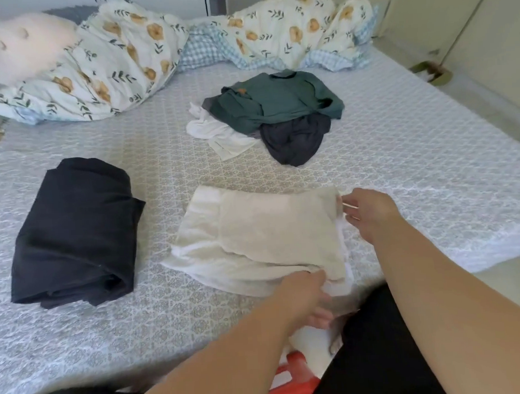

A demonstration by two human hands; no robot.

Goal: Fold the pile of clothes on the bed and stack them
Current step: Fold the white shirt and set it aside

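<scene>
A cream-white garment [263,238] lies partly folded on the bed in front of me. My left hand [305,296] grips its near right corner, fingers curled into the cloth. My right hand [369,210] pinches its far right edge. To the left lies a folded black garment [75,234]. Farther back sits the unfolded pile: a dark green shirt [281,100] on top, a white piece [217,133] at its left and a dark grey piece [295,141] at its front.
The bed [415,160] has a pale patterned cover. A crumpled floral duvet [121,60] and a fluffy white pillow [22,46] line the far side. The bed's right edge runs along cream cupboard doors [468,24]. My dark-clothed legs [379,355] are at the near edge.
</scene>
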